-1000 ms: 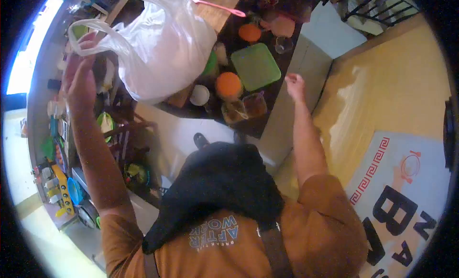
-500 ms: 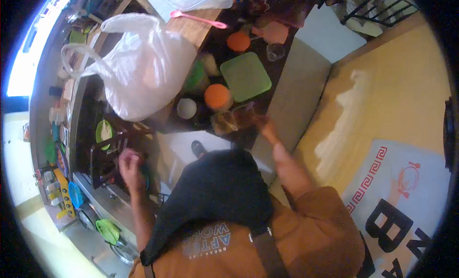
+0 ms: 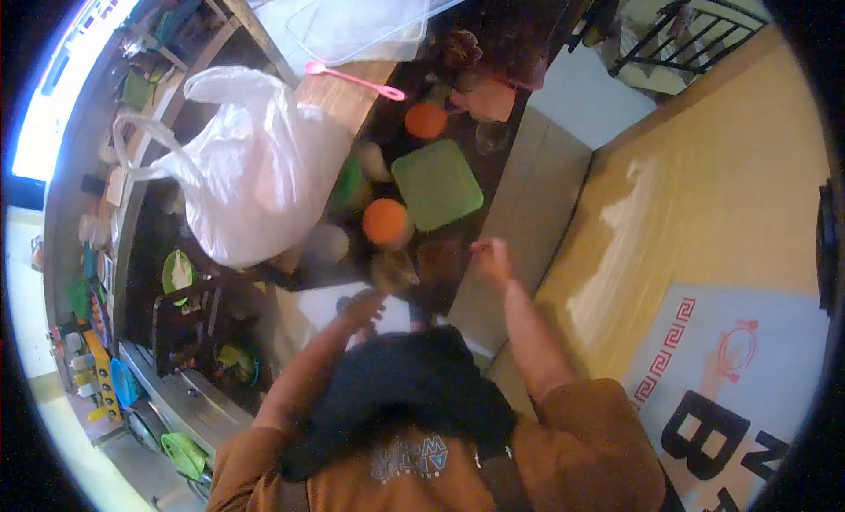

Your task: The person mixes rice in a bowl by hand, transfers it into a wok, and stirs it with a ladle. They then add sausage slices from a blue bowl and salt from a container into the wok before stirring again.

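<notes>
My left hand [image 3: 363,309] hangs just in front of the table's near edge, its fingers apart and nothing in them. Close by is a small clear tub [image 3: 395,272] with something brownish inside. At the table's right edge is my right hand [image 3: 495,258], fingers bent toward a reddish-brown square container [image 3: 440,260]. Blur hides whether those fingers hold anything. Behind the tubs stand a jar with an orange lid [image 3: 387,221] and a green square lid or box [image 3: 437,185]. A whitish cup [image 3: 326,243] sits left of the jar.
A full white plastic bag [image 3: 264,173] takes up the table's left side. Behind it lie a pink spoon [image 3: 355,81] and a clear plastic lid [image 3: 370,23]. Another orange lid [image 3: 426,121] and a pink jug [image 3: 489,100] stand farther back. A dark chair [image 3: 180,323] is at left.
My left hand has swung right from beside the chair to the table's near edge. My right hand has shifted slightly, away from the clear tubs. The view has tilted, so the table sits lower.
</notes>
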The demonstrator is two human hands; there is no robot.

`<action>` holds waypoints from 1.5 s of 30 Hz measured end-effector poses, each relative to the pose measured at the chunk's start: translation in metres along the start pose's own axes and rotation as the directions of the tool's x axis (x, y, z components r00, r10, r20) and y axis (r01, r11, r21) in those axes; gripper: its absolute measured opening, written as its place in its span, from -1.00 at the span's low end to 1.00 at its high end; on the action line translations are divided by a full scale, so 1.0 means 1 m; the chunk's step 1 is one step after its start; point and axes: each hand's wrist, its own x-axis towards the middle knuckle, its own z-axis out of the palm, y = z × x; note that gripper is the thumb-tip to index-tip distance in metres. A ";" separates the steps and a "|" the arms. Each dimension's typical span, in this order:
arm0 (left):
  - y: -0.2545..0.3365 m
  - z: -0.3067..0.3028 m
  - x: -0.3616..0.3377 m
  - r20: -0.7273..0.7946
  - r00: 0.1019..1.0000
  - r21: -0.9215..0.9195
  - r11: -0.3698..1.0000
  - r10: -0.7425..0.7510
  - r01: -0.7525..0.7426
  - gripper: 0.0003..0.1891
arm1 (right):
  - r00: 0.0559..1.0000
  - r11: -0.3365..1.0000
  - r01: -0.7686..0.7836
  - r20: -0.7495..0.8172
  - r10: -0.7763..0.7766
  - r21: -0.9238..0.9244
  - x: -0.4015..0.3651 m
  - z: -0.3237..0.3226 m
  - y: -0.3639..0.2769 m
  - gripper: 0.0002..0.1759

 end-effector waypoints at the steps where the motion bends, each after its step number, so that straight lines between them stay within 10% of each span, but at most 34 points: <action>1: -0.013 -0.002 0.022 0.022 1.000 0.218 0.976 -0.009 0.004 -0.56 | 0.997 0.999 -0.032 -0.066 0.032 -0.008 0.025 -0.029 -0.022 -0.80; 5: -0.034 -0.005 -0.009 0.146 0.942 0.702 0.640 0.301 -0.313 -0.61 | 0.956 0.994 -0.093 -0.286 0.071 -0.062 0.160 -0.098 -0.081 -0.58; 7: -0.026 -0.002 -0.063 -0.133 0.991 0.551 0.831 0.000 0.074 -0.59 | 0.923 0.983 0.069 -0.364 -0.128 -0.172 0.222 -0.110 -0.105 -0.46; 15: -0.142 -0.073 -0.140 -0.294 0.951 0.260 0.949 -0.095 0.176 -0.58 | 0.889 0.847 -0.021 -0.398 -0.228 -0.532 0.388 -0.076 -0.095 -0.50; 18: -0.059 -0.044 -0.174 -0.150 0.988 0.215 0.975 -0.022 0.055 -0.57 | 0.758 0.879 -0.004 -0.575 -0.308 -0.476 0.319 -0.112 -0.156 -0.60; 22: 0.098 0.019 -0.209 0.043 0.921 0.193 0.902 0.386 -0.387 -0.59 | 0.575 0.793 0.445 -0.546 -0.609 -0.416 0.161 -0.171 -0.214 -0.78; 26: 0.182 0.052 -0.179 0.225 0.409 0.127 0.390 0.884 -0.912 0.01 | 0.759 0.849 0.526 -0.473 -0.447 0.042 -0.034 -0.156 -0.255 -0.77; 28: 0.214 0.081 -0.203 0.186 0.477 -0.322 0.512 0.859 -0.797 0.14 | 0.804 0.838 0.544 -0.305 -0.511 0.032 -0.118 -0.128 -0.285 -0.77; 30: 0.202 0.073 -0.209 0.161 0.482 -0.398 0.503 0.862 -0.767 0.13 | 0.682 0.704 0.709 -0.282 -0.675 0.029 -0.166 -0.081 -0.307 -0.74; 35: 0.145 -0.014 -0.274 0.005 0.493 -0.704 0.353 0.870 -0.616 0.05 | 0.722 0.644 0.626 -0.016 -0.691 0.440 -0.202 -0.036 -0.350 -0.50; 40: 0.081 -0.121 -0.321 -0.309 0.496 -0.623 0.221 0.812 -0.750 -0.05 | 0.445 0.525 0.604 0.294 -0.846 0.600 -0.238 0.116 -0.417 -0.30; 43: 0.036 -0.212 -0.345 -0.396 0.383 -0.558 0.113 0.835 -0.822 -0.12 | 0.474 0.508 0.344 0.321 -0.820 0.790 -0.231 0.190 -0.473 -0.18; 45: 0.009 -0.256 -0.357 -0.439 0.332 -0.524 0.062 0.835 -0.849 -0.17 | 0.293 0.573 0.362 0.494 -0.819 0.735 -0.255 0.263 -0.498 -0.10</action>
